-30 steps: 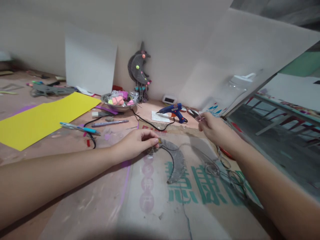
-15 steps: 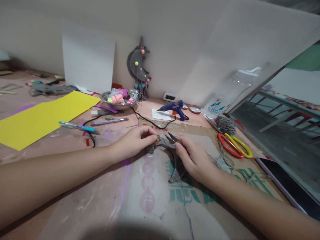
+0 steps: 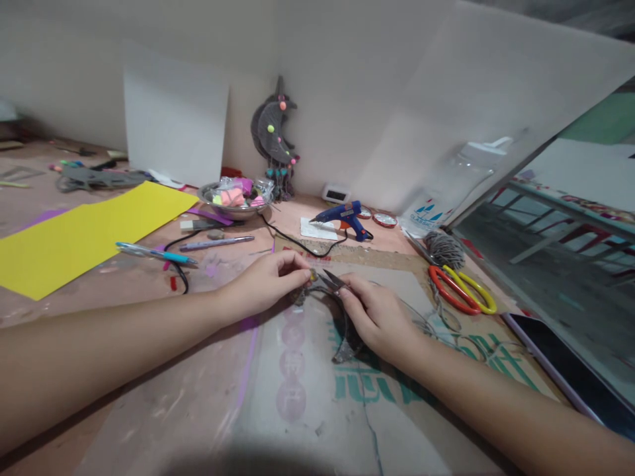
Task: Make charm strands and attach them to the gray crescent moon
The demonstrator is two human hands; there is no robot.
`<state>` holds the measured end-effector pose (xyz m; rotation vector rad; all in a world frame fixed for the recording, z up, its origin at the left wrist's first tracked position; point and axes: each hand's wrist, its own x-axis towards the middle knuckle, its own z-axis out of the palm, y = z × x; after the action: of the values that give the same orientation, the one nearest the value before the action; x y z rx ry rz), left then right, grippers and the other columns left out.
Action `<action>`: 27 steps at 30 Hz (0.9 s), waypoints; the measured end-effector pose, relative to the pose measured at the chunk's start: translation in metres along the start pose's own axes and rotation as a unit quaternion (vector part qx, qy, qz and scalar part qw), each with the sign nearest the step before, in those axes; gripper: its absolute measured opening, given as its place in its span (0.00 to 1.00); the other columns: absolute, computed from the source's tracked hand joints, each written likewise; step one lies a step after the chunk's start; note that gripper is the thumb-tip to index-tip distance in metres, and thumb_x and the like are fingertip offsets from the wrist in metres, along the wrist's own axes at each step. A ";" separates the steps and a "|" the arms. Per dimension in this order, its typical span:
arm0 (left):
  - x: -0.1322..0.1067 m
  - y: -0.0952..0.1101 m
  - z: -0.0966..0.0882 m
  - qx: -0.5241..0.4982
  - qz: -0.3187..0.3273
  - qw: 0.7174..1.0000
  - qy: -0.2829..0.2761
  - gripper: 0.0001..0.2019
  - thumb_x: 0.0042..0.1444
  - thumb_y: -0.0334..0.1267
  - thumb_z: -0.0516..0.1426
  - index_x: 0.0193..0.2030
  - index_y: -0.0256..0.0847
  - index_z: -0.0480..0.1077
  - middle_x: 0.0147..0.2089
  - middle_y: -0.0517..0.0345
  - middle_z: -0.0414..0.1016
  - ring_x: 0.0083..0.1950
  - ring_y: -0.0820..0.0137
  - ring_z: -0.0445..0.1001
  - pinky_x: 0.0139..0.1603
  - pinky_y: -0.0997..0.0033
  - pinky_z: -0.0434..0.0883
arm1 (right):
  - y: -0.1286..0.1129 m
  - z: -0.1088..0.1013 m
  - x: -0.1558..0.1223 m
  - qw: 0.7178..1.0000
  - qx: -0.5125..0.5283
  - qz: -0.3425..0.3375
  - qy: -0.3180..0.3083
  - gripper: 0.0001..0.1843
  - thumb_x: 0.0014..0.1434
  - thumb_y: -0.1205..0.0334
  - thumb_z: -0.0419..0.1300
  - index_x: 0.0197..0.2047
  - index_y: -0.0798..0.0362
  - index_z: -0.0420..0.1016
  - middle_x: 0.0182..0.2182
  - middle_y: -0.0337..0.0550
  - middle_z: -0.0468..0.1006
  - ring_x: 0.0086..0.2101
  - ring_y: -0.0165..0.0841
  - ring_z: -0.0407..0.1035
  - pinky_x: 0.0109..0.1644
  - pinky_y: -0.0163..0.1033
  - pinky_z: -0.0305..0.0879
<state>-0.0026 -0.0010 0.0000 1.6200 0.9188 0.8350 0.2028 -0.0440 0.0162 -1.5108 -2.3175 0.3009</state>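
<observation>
My left hand is closed in a pinch at the upper end of a dark grey crescent moon, beside a small yellowish bit. What exactly lies between the fingertips is too small to make out clearly. My right hand is wrapped round small scissors, whose dark blades point left, close to my left fingertips. Under the right hand, part of the crescent is hidden; its lower tip shows above the printed cardboard.
Behind my hands lie a blue glue gun with its cord and a metal bowl of craft bits. Yellow paper and pens are left. Large red-and-yellow-handled scissors, grey yarn and a phone lie right.
My right hand has shifted slightly left, bringing the small scissors nearer to my left fingertips. The blades look less far apart. My left hand stays almost in place.
</observation>
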 end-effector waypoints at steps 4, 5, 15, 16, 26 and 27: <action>0.000 0.001 0.000 0.000 -0.008 1.000 -0.002 0.07 0.56 0.39 0.55 0.33 0.38 0.66 0.22 0.66 0.63 0.20 0.79 0.60 0.22 0.78 0.58 | -0.001 0.000 0.000 1.000 -0.008 0.004 -0.011 0.15 0.64 0.59 0.44 0.43 0.51 0.71 0.29 0.43 0.78 0.30 0.36 0.72 0.35 0.37 0.63; 0.000 0.001 0.000 -0.002 -0.008 1.000 -0.004 0.07 0.56 0.39 0.55 0.33 0.38 0.66 0.22 0.66 0.63 0.21 0.78 0.60 0.21 0.78 0.57 | -0.001 0.000 0.000 1.000 -0.011 0.004 -0.013 0.15 0.64 0.59 0.44 0.44 0.51 0.70 0.29 0.43 0.78 0.30 0.36 0.72 0.35 0.37 0.63; 0.003 -0.001 0.002 -0.014 0.010 1.000 0.003 0.08 0.56 0.40 0.54 0.32 0.37 0.66 0.25 0.63 0.64 0.25 0.77 0.61 0.25 0.78 0.59 | 0.000 -0.001 -0.002 1.000 -0.007 -0.005 0.013 0.16 0.64 0.60 0.43 0.43 0.53 0.70 0.26 0.42 0.76 0.27 0.33 0.70 0.31 0.35 0.61; 0.003 -0.002 0.002 -0.016 0.014 1.000 0.004 0.08 0.56 0.40 0.54 0.32 0.37 0.66 0.25 0.63 0.64 0.25 0.77 0.61 0.25 0.78 0.59 | 0.000 -0.001 -0.002 1.000 -0.002 -0.006 0.019 0.16 0.64 0.60 0.42 0.42 0.53 0.69 0.27 0.42 0.76 0.27 0.33 0.70 0.31 0.35 0.61; 0.001 -0.002 0.001 -0.024 0.010 1.000 -0.006 0.08 0.56 0.40 0.54 0.33 0.37 0.65 0.25 0.63 0.64 0.25 0.77 0.62 0.25 0.78 0.59 | -0.001 0.000 -0.001 1.000 -0.023 -0.012 0.008 0.16 0.64 0.60 0.43 0.42 0.53 0.70 0.26 0.42 0.76 0.26 0.34 0.70 0.30 0.35 0.61; 0.001 -0.002 0.001 -0.024 0.009 1.000 -0.006 0.08 0.56 0.40 0.54 0.33 0.37 0.66 0.25 0.62 0.64 0.25 0.76 0.62 0.25 0.77 0.60 | -0.001 0.000 -0.001 1.000 -0.023 -0.013 0.006 0.16 0.64 0.60 0.43 0.43 0.53 0.70 0.26 0.41 0.76 0.26 0.34 0.71 0.30 0.35 0.61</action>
<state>-0.0012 0.0001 -0.0018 1.5923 0.8696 0.8532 0.2021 -0.0451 0.0167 -1.5000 -2.3484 0.2329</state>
